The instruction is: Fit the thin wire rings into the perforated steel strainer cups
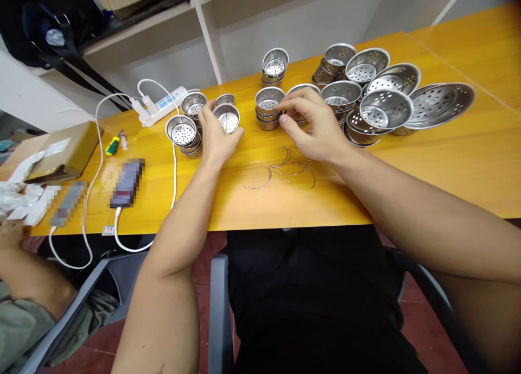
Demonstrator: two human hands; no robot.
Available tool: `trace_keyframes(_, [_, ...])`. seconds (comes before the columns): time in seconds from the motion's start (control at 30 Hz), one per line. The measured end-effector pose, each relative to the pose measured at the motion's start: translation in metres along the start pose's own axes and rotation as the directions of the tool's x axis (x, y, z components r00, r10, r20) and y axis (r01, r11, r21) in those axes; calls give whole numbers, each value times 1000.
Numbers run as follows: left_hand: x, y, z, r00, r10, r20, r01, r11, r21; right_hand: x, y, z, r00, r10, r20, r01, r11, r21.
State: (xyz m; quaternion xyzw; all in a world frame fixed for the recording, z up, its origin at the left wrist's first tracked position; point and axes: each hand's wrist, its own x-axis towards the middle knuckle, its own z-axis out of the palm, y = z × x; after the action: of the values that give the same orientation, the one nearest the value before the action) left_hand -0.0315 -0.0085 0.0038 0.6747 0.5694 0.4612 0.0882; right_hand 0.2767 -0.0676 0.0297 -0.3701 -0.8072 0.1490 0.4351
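Note:
My left hand [217,138] curls around a small perforated metal cup [227,119], its fingers on the far left side and its thumb by the near right rim. To the left of that hand stand stacked cups of the same kind [182,131]. My right hand [311,119] hovers beside another stack of perforated cups [269,101]. Its thumb and forefinger are apart close to the stack's right side, and I see nothing between them. Several thin curved wires [268,176] lie on the yellow table [232,205] between my forearms.
Larger perforated metal bowls [386,111] stand in stacks at the right, with a wide one [443,105] leaning outermost. At left are a white power strip [165,107] with cables, a phone [127,184], a green screwdriver [113,146] and a cardboard box [77,151]. Another person's arm [30,271] is at far left.

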Motion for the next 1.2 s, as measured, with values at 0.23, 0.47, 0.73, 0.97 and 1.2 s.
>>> trace_keyframes(0.23, [18, 0, -18, 966, 89, -244, -107, 992, -63, 3, 2, 3, 993, 22, -119, -11, 996, 89])
trace_keyframes(0.47, [10, 7, -21, 989, 45, -144, -53, 997, -55, 4, -2, 3, 989, 53, -137, -42, 996, 82])
trace_keyframes(0.73, [-5, 8, -5, 995, -47, 88, 47, 999, -2, 4, 5, 4, 994, 50, -96, -46, 998, 41])
trace_keyframes(0.97, [-5, -6, -1, 992, -56, 116, 51, 998, 44, 1, 14, 10, 993, 98, 65, -100, 994, 38])
trace_keyframes(1.2, [-6, -12, 5, 975, -112, 190, 99, 992, 77, 0, 28, 25, 993, 87, 78, -95, 991, 92])
